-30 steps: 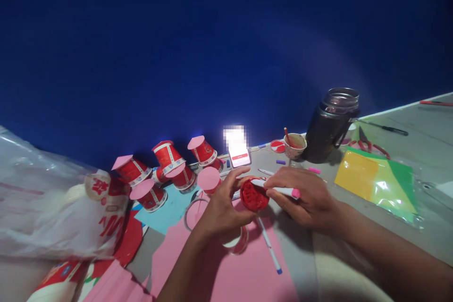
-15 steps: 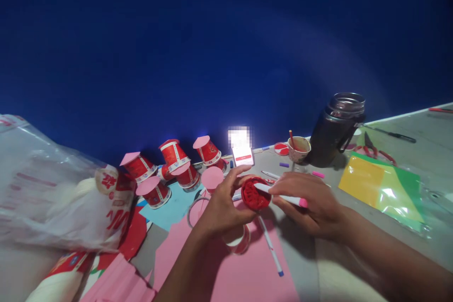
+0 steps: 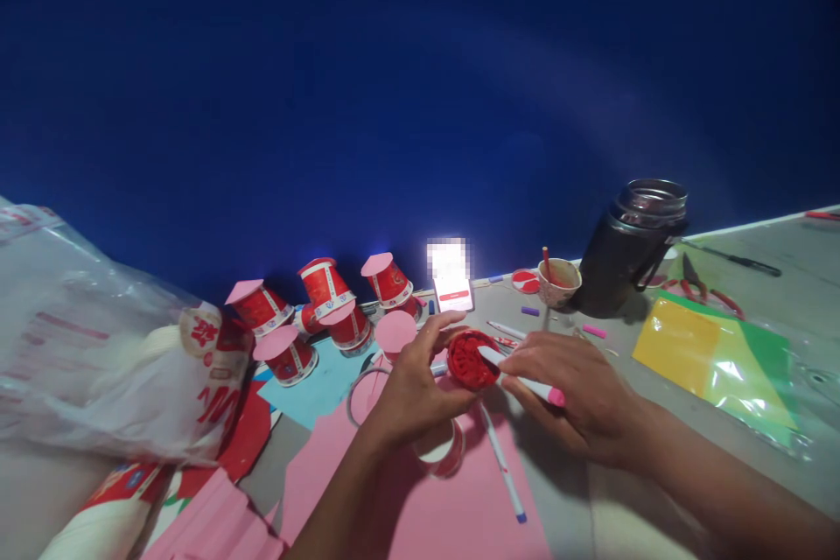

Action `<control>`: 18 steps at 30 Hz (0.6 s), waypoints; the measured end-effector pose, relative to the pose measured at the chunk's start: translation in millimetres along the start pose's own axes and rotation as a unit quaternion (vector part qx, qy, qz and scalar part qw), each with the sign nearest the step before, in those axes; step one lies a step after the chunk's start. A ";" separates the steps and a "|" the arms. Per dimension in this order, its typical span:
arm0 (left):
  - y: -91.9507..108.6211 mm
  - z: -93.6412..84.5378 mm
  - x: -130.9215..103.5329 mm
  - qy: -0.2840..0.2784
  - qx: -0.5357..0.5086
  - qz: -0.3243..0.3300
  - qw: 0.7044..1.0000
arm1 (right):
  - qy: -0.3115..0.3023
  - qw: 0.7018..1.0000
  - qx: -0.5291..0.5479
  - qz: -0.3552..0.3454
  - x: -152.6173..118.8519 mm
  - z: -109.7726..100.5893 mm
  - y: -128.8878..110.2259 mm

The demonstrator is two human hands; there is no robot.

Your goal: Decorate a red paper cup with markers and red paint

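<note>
My left hand [image 3: 415,381] is wrapped around a small red paper cup [image 3: 467,360], its round end turned up toward me. That face shows uneven, streaky red. Between the fingers of my right hand [image 3: 581,394] is a white marker [image 3: 542,389] with a pink end, its other end resting at the right part of the red face. Below the cup lies a roll of tape [image 3: 446,455] on pink paper [image 3: 472,507]. Beside it is another white marker [image 3: 504,468] with a blue end.
Several upturned red cups [image 3: 351,328] with pink paper discs stand at the back left, near a plastic bag [image 3: 111,350]. A lit phone [image 3: 454,296], a small cup [image 3: 557,284] and a dark bottle [image 3: 626,254] line the back edge. Coloured sheets [image 3: 715,359] and pliers [image 3: 696,289] lie right.
The marker in my right hand has shifted slightly right and down across the cup's red face, uncovering more of it. My left hand keeps its hold, and the view has shifted slightly.
</note>
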State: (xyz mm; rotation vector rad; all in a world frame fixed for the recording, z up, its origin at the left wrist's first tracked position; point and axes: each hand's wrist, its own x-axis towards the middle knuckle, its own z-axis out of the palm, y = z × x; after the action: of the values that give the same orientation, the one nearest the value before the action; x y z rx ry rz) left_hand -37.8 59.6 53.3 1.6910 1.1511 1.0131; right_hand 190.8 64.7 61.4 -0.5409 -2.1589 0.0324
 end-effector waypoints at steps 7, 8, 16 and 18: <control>-1.5 -1.2 0.7 0.008 -0.004 -0.011 1.000 | 0.023 0.999 0.027 -0.014 3.3 -3.1 -2.7; -1.9 -1.5 1.1 0.009 -0.001 -0.013 1.000 | 0.031 0.999 0.027 -0.013 3.9 -5.8 -3.4; -4.8 0.2 1.1 0.016 -0.001 -0.006 1.000 | 0.007 1.000 -0.010 -0.003 0.6 -1.6 -1.4; -7.1 1.5 1.0 0.024 0.007 -0.013 1.000 | -0.009 1.000 -0.016 0.009 -1.4 3.9 -0.7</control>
State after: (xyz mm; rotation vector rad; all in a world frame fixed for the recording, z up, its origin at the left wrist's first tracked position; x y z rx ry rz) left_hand -38.1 61.9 46.4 1.6666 1.2103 1.0379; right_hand 188.3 64.2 58.2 -0.5802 -2.1763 0.0123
